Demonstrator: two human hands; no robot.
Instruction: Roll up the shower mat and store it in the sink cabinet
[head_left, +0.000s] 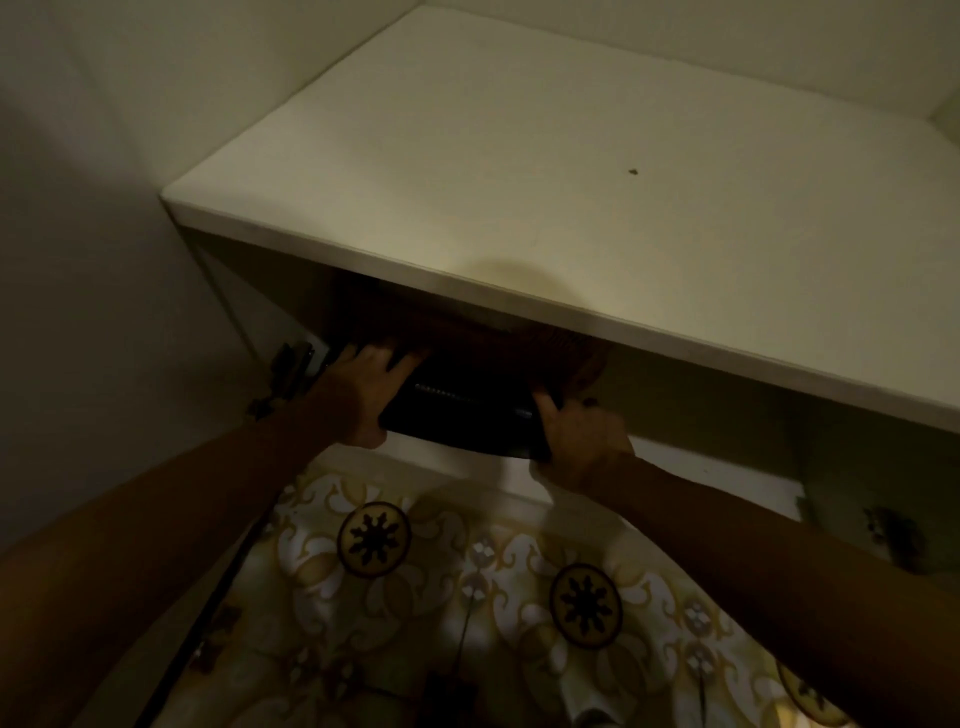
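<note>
The rolled shower mat (467, 395) is a dark, brownish roll lying crosswise in the open front of the sink cabinet (519, 291), partly under the white countertop. My left hand (358, 389) grips its left end, fingers spread over the top. My right hand (576, 436) holds its right end, thumb on the roll's near edge. The far side of the roll is hidden in the dark cabinet interior.
The white countertop (545, 171) overhangs the opening and has a small dark speck on it. A wall (78, 208) stands close on the left. An open door hinge (285, 369) shows at left and another hinge (893, 530) at right. Patterned floor tiles (441, 597) lie below.
</note>
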